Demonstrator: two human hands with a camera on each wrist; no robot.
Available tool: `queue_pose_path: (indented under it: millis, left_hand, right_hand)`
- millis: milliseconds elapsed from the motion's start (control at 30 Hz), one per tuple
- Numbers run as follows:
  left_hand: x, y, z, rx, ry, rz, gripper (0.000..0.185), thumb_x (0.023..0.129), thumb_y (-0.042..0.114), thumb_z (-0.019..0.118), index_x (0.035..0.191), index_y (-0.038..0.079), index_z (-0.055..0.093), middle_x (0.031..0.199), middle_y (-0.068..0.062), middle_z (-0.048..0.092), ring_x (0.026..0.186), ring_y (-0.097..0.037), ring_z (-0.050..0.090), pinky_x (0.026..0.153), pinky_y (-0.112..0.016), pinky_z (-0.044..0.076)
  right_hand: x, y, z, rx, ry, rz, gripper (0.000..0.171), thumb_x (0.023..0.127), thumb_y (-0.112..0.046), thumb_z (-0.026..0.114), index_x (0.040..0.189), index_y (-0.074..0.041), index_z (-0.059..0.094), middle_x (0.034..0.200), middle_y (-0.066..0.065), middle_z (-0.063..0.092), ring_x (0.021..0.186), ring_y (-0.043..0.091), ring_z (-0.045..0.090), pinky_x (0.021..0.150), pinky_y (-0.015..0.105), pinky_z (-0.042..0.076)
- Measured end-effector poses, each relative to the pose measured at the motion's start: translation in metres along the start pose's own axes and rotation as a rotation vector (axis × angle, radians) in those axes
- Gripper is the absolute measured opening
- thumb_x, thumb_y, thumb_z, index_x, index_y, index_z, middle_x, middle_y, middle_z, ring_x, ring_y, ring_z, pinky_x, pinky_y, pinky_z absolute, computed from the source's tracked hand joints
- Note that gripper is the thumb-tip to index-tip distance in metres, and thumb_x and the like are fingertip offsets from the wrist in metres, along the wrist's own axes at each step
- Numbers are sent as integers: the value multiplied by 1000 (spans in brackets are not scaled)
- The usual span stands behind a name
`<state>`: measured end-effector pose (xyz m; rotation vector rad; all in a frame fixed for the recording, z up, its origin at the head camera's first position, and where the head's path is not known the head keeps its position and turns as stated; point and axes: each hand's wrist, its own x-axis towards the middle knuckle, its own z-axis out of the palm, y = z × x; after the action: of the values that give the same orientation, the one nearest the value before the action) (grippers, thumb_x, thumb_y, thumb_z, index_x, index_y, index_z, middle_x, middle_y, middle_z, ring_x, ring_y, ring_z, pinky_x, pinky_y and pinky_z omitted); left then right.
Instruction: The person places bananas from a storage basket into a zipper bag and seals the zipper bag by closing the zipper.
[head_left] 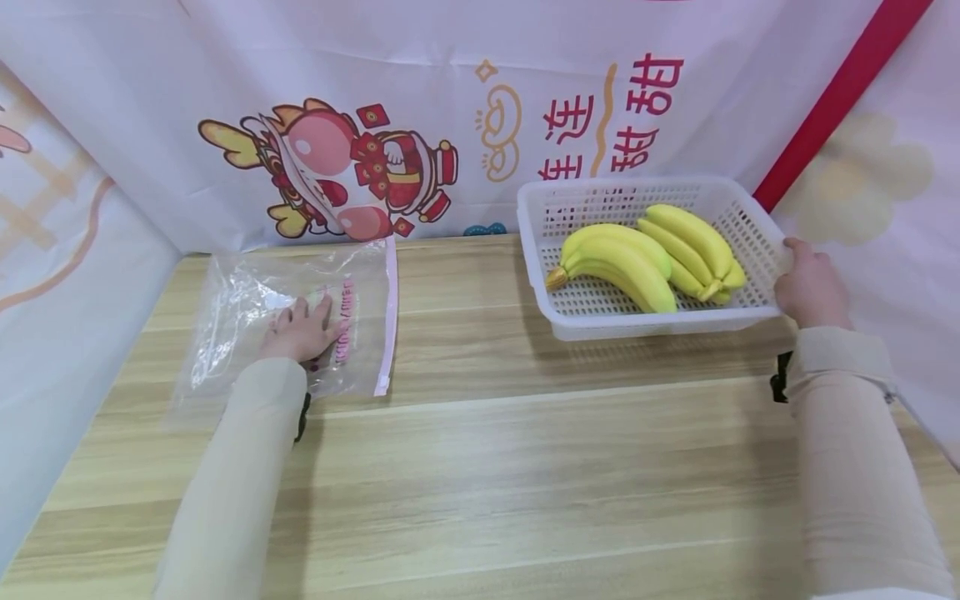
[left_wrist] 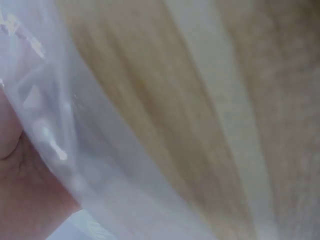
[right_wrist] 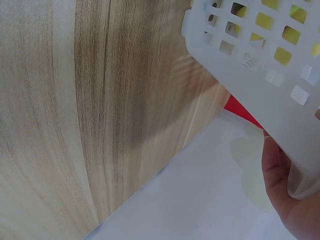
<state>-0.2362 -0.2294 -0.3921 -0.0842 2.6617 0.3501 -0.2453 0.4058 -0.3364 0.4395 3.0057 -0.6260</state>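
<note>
A clear plastic zip bag (head_left: 240, 308) with a pink seal strip lies flat on the wooden table (head_left: 480, 467) at the left. My left hand (head_left: 303, 329) rests on it, fingers straight. Close up in the left wrist view, that left hand (left_wrist: 22, 200) lies against the bag's film (left_wrist: 100, 165). At the right stands a white perforated basket (head_left: 652, 327) holding two bunches of yellow bananas (head_left: 637, 262). My right hand (head_left: 810, 287) grips the basket's right rim. From below, the right wrist view shows the basket (right_wrist: 270, 90) with my right hand (right_wrist: 285, 200) curled at its corner.
Printed white cloth walls (head_left: 420, 125) enclose the table at the back and both sides, with a red stripe (head_left: 832, 100) at the right. Bare wood (head_left: 465, 333) lies between bag and basket and across the front.
</note>
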Motion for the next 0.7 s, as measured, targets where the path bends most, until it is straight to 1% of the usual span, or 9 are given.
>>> queue_pose_path:
  millis: [100, 333, 467, 567, 633, 700]
  left_hand:
    - [0, 1, -1, -2, 3, 20, 75, 100, 52, 28, 153, 9, -2, 152, -36, -12, 138, -59, -7, 112, -69, -3]
    - [-2, 4, -6, -32, 30, 90, 77, 98, 49, 38, 153, 5, 8, 152, -38, -6, 137, -61, -2, 111, -71, 2]
    - [5, 5, -5, -32, 63, 105, 77, 96, 48, 44, 152, 5, 15, 154, -35, -1, 140, -57, 0, 112, -69, 4]
    - [9, 14, -5, -16, 102, 104, 73, 95, 44, 47, 151, 4, 22, 155, -31, 12, 142, -51, 9, 113, -67, 11]
    - [8, 25, -8, -13, 111, 112, 71, 95, 39, 49, 150, 2, 23, 153, -29, 21, 142, -48, 17, 114, -64, 16]
    - [5, 37, -11, -16, 110, 117, 69, 94, 35, 50, 150, 2, 25, 152, -28, 27, 141, -46, 21, 114, -62, 20]
  right_hand:
    - [0, 0, 0, 4, 1, 2, 67, 90, -2, 33, 152, 1, 5, 131, 43, 29, 106, 50, 37, 90, 65, 35]
    - [0, 2, 1, 1, 5, 0, 66, 91, -3, 34, 152, 0, 7, 131, 43, 30, 106, 50, 37, 89, 65, 36]
    - [2, 2, 3, 6, 1, 16, 66, 92, -4, 34, 152, -1, 6, 131, 41, 30, 104, 49, 37, 89, 64, 37]
    - [3, 2, 3, 2, 3, 22, 65, 92, -4, 34, 152, 0, 7, 130, 41, 30, 104, 49, 37, 89, 64, 37]
    - [2, 1, 2, -2, 4, 25, 65, 93, -4, 35, 152, 0, 7, 130, 41, 30, 104, 49, 37, 90, 65, 37]
    - [1, 1, 1, -5, 4, 27, 65, 93, -4, 34, 152, 0, 7, 131, 41, 30, 104, 49, 37, 90, 65, 37]
